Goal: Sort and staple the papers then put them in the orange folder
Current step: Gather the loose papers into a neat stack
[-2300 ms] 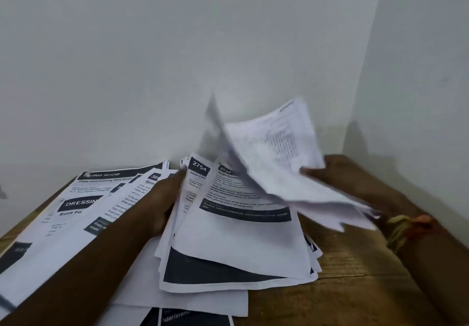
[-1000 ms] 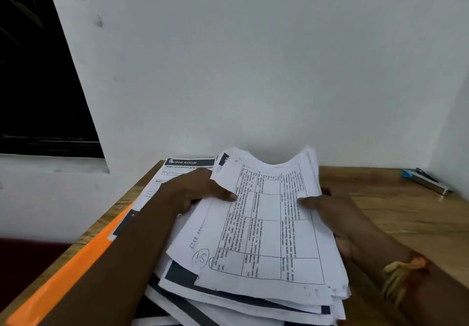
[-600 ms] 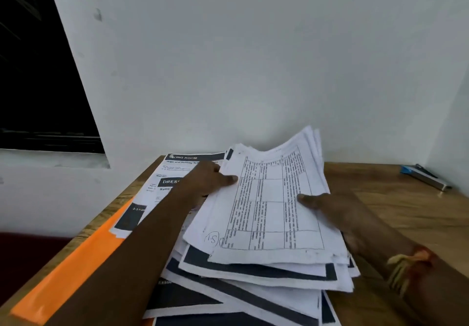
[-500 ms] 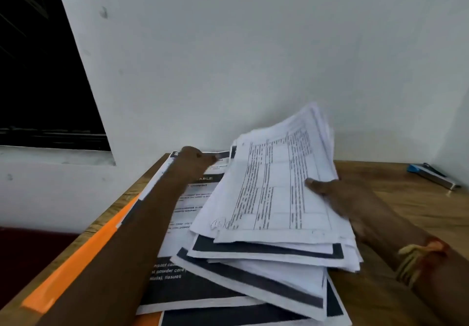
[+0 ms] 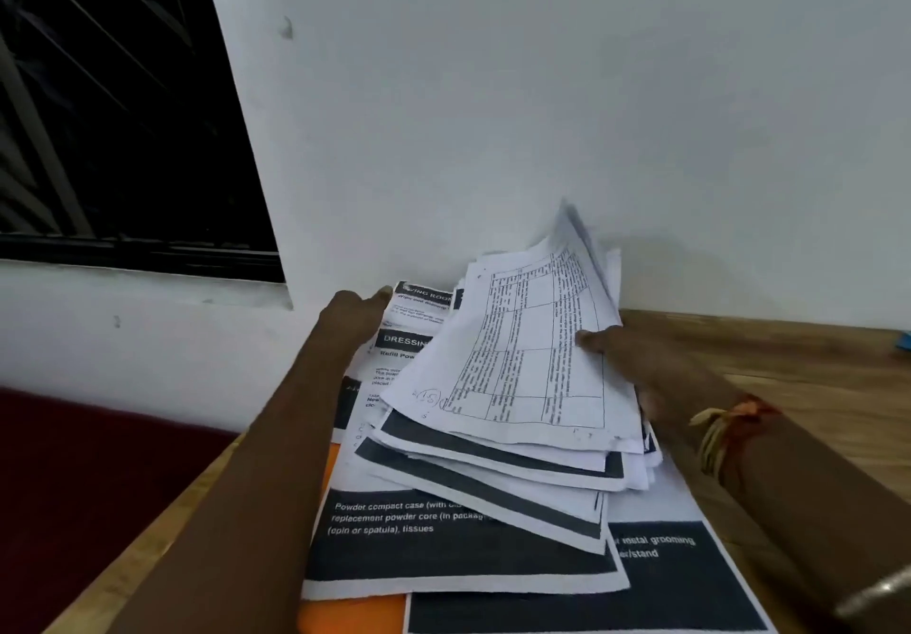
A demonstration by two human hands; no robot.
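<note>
By wall [image 5: 542, 91], rt hand [image 5: 641, 367] holds papers [image 5: 517, 362] tilted.

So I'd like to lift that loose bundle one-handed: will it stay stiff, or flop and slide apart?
Probably floppy: the loose bundle curves where the right hand holds its edge tilted up. It may well slide apart, since its sheets' near edges lie staggered, not squared. Likely light, as one hand alone props it.

White wall [image 5: 542, 91] fills the view, scuffed in spots; dark window [image 5: 113, 106] with a metal grille at left, white sill [image 5: 138, 283] beneath; wooden table [image 5: 813, 367] against the wall; dark red surface [image 5: 88, 475] low left.
</note>
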